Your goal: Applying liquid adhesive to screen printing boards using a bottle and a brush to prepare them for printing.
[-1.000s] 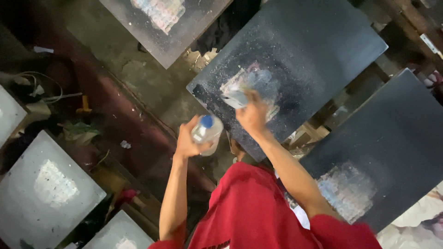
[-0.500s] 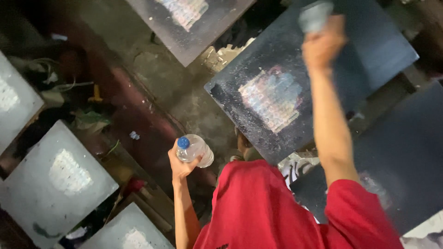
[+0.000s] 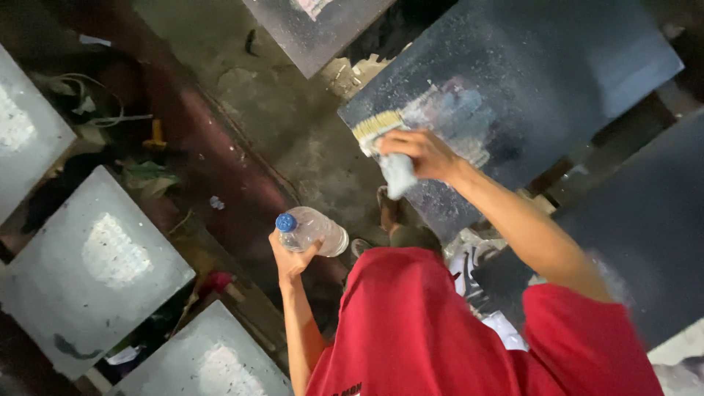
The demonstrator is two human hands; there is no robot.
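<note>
My right hand [image 3: 419, 152] grips a flat paintbrush [image 3: 383, 144] with pale bristles, held over the near left corner of a dark square slab [image 3: 557, 81] that carries a smeared pale patch in its middle. My left hand [image 3: 292, 257] holds a clear plastic bottle [image 3: 314, 230] with a blue cap, lying sideways above the dirty floor. I wear a red shirt [image 3: 440, 330], which fills the lower middle of the view.
Grey square slabs with white patches lie at the left [image 3: 88, 271] and bottom left [image 3: 198, 359]. Another dark slab [image 3: 645, 227] sits at the right. One more [image 3: 315, 22] lies at the top. Cables, a yellow tool [image 3: 154, 136] and debris litter the floor.
My right hand has swung back from the far edge of the dark slab to its near left corner with the brush. The bottle in my left hand has stayed low beside me.
</note>
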